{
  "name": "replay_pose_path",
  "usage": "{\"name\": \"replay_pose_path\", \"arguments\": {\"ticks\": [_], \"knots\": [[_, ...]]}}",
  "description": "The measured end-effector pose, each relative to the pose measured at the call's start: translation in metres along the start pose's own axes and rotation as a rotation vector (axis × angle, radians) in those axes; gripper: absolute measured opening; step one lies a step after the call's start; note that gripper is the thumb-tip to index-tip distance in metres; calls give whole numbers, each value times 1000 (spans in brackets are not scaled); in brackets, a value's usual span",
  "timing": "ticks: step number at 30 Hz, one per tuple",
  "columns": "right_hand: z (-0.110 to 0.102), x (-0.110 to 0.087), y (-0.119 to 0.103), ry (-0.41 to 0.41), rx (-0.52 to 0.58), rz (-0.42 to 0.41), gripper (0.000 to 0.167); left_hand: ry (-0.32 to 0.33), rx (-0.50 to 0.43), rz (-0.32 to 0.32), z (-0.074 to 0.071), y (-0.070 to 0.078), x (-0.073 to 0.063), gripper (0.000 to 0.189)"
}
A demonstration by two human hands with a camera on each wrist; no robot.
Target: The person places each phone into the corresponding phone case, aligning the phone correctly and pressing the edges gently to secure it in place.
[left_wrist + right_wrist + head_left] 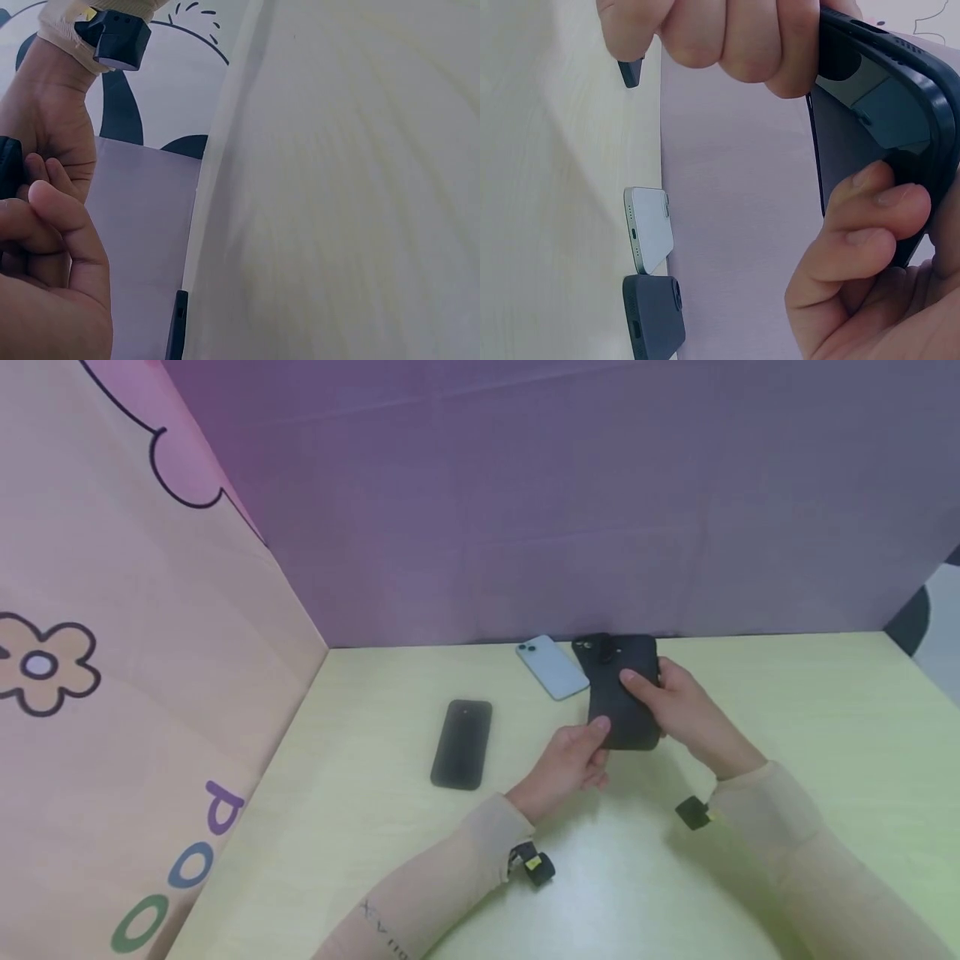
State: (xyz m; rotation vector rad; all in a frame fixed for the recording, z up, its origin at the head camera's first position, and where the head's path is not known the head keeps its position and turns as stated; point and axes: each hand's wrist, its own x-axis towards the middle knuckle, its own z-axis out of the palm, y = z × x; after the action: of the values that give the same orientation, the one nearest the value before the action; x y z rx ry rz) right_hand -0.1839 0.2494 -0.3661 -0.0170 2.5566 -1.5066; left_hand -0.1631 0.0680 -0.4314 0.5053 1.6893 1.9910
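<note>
Both hands hold a black phone (627,706) above the table, its dark back toward the head camera. My left hand (566,768) pinches its lower left corner, thumb on the back. At the right edge, my right hand (686,706) grips it, thumb across the back and fingertips (870,247) curled against the glossy front. That front and the thick dark rim show in the right wrist view. Just behind the held phone lies another dark phone (656,319), mostly hidden in the head view. A pale blue-white phone (552,668) lies beside that one, camera side up.
A third dark phone (461,745) lies on the pale table (360,827), left of the hands. A purple-grey cloth wall (487,527) stands along the table's back edge. On the left rises a printed panel (150,635). Each sleeve carries a small black wrist camera (536,866).
</note>
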Motion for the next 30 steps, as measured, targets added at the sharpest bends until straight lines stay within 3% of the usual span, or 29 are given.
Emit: {"name": "replay_pose_path", "arguments": {"ticks": [8, 14, 19, 23, 27, 30], "knots": [[1, 0, -1, -22, -12, 11, 70, 38, -65, 9, 2, 1, -1, 52], [8, -1, 0, -91, -28, -9, 66, 122, -29, -48, -1, 2, 2, 42], [14, -2, 2, -145, -21, -49, 62, 178, 21, -23, -2, 3, 6, 43], [18, -4, 1, -163, -9, -20, 68, 219, 20, -13, -4, 4, 7, 44], [21, -4, 1, -193, -86, 6, 70, 266, 4, -12, -7, 4, 8, 43], [23, -5, 2, -258, -135, 6, 63, 327, -27, -11, -9, 4, 8, 42]]}}
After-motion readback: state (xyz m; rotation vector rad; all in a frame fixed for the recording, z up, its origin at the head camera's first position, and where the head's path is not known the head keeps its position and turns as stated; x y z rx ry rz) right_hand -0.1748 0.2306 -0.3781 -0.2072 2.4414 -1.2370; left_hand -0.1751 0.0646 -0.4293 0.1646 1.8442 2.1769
